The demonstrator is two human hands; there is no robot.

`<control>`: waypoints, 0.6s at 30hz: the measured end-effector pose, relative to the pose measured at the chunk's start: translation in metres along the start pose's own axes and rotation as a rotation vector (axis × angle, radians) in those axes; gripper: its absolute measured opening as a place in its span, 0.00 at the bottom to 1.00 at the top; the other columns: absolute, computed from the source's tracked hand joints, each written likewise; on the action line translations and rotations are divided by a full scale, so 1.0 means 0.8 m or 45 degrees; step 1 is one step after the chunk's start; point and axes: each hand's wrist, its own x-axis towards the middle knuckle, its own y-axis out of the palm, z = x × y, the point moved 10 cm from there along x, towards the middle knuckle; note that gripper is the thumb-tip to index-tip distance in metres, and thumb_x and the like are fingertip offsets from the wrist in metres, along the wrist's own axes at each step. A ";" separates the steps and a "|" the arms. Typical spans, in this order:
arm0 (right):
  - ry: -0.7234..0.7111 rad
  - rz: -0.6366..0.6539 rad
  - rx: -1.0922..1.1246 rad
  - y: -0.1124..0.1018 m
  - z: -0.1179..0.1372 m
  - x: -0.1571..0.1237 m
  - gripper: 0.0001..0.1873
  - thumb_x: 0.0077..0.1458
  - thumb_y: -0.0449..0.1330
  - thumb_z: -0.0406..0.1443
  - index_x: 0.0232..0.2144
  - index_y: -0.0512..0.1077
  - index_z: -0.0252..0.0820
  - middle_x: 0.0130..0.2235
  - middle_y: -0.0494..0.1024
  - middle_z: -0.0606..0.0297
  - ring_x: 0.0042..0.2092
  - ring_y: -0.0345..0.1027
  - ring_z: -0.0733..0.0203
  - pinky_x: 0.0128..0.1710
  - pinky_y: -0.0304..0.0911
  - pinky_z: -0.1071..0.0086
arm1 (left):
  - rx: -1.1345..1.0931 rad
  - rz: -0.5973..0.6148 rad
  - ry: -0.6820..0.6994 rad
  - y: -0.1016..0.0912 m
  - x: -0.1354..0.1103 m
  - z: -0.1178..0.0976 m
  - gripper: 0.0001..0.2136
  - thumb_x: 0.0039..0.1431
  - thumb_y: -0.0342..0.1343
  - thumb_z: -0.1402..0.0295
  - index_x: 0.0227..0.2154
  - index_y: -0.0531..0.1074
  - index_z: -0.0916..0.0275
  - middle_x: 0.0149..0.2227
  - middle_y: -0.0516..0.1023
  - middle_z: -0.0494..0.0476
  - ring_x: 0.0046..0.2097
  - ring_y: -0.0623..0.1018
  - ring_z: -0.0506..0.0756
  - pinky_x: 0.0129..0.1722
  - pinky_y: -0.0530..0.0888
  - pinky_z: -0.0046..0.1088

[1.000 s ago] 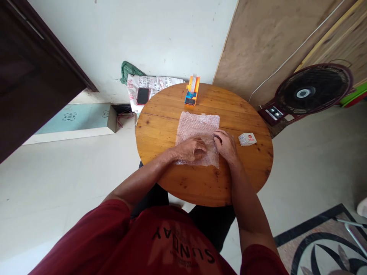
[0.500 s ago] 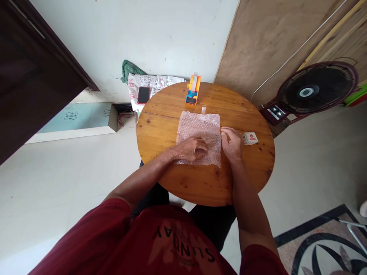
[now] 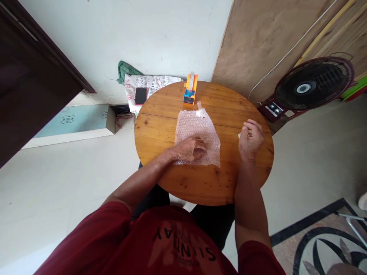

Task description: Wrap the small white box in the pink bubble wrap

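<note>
My left hand (image 3: pixel 190 149) lies on a sheet of clear bubble wrap (image 3: pixel 187 126), its fingers curled and pressed down on it. The upper right side of the sheet slants inward. At the right of the round wooden table, my right hand (image 3: pixel 251 139) is over a small white box (image 3: pixel 239 135) with red print. Its thumb and fingers are apart and bent around the box, which shows only in part. A short strip of clear tape (image 3: pixel 199 105) lies at the sheet's top edge.
An orange and blue tape dispenser (image 3: pixel 190 89) stands at the far edge of the wooden table (image 3: pixel 186 185). Beyond its left rim, a phone (image 3: pixel 140 96) rests on a printed white sack (image 3: pixel 163 80). A dark red fan (image 3: pixel 311 88) stands at the right, on the floor side.
My right hand has left the sheet's right edge and moved right, over the small box. The sheet's upper right corner has shifted inward. My left hand has stayed on the sheet.
</note>
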 end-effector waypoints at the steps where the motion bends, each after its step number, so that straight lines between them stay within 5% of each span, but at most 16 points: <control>1: 0.046 -0.095 -0.017 -0.014 -0.011 0.001 0.16 0.63 0.49 0.39 0.45 0.74 0.44 0.54 0.74 0.49 0.58 0.68 0.42 0.59 0.60 0.39 | -0.006 -0.003 0.006 0.000 0.000 0.000 0.08 0.57 0.58 0.71 0.39 0.79 0.62 0.45 0.81 0.61 0.49 0.78 0.61 0.56 0.70 0.40; 5: 0.317 -0.351 -0.082 -0.063 -0.077 -0.006 0.18 0.57 0.57 0.40 0.50 0.73 0.44 0.59 0.72 0.47 0.62 0.64 0.40 0.62 0.56 0.39 | -0.031 0.012 0.014 0.002 0.001 0.000 0.07 0.59 0.59 0.70 0.39 0.79 0.63 0.45 0.81 0.61 0.49 0.78 0.60 0.55 0.70 0.40; 9: 0.609 0.031 0.109 -0.038 -0.137 -0.018 0.36 0.51 0.65 0.46 0.60 0.66 0.41 0.61 0.71 0.45 0.62 0.66 0.42 0.62 0.60 0.45 | -0.042 -0.002 0.012 0.002 0.001 0.001 0.06 0.59 0.60 0.69 0.39 0.78 0.62 0.45 0.81 0.60 0.48 0.78 0.59 0.55 0.70 0.39; 13: 0.600 0.401 -0.003 -0.008 -0.128 -0.027 0.44 0.46 0.68 0.48 0.63 0.62 0.45 0.64 0.67 0.49 0.64 0.64 0.42 0.62 0.60 0.47 | -0.031 -0.003 -0.001 0.001 0.001 0.001 0.07 0.59 0.59 0.70 0.39 0.79 0.62 0.45 0.81 0.61 0.49 0.78 0.60 0.55 0.70 0.38; 18: 0.630 0.441 -0.208 -0.003 -0.107 -0.023 0.34 0.44 0.68 0.41 0.55 0.71 0.46 0.55 0.77 0.52 0.57 0.71 0.38 0.59 0.63 0.43 | 0.014 0.007 -0.013 -0.001 0.001 -0.003 0.07 0.58 0.59 0.70 0.39 0.79 0.62 0.45 0.81 0.60 0.49 0.78 0.60 0.54 0.72 0.40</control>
